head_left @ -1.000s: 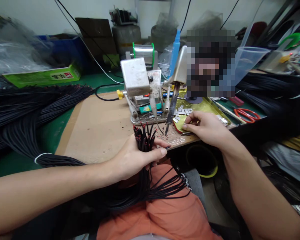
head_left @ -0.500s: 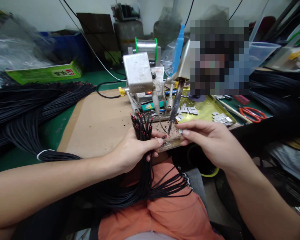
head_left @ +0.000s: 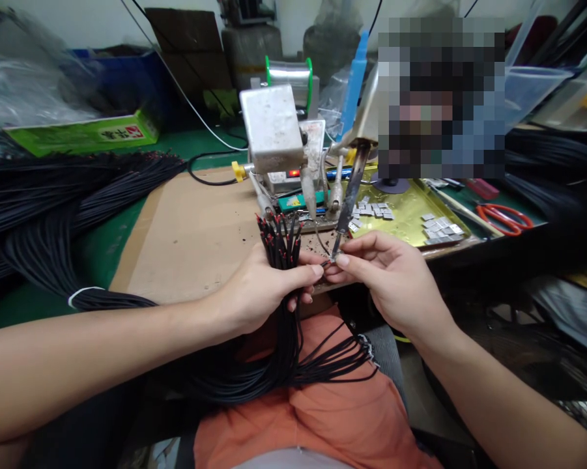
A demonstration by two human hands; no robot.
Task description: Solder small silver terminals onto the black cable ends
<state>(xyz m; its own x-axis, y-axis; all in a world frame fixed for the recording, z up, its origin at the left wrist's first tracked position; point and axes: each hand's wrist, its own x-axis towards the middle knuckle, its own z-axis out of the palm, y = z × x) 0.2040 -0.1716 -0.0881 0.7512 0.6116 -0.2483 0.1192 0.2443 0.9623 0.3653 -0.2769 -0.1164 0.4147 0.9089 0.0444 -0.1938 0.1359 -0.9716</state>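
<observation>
A bundle of black wires (head_left: 279,251) is clamped in the left hand (head_left: 261,290) at the near edge of the desk (head_left: 190,241), red-tipped ends upward. One wire end is pinched together with a small metal piece, too small to identify, between the fingertips of the right hand (head_left: 388,277), just beneath the soldering iron tip (head_left: 336,251). Burns are judged possible, fingertips being close to the iron; slippage could cause misalignment.
</observation>
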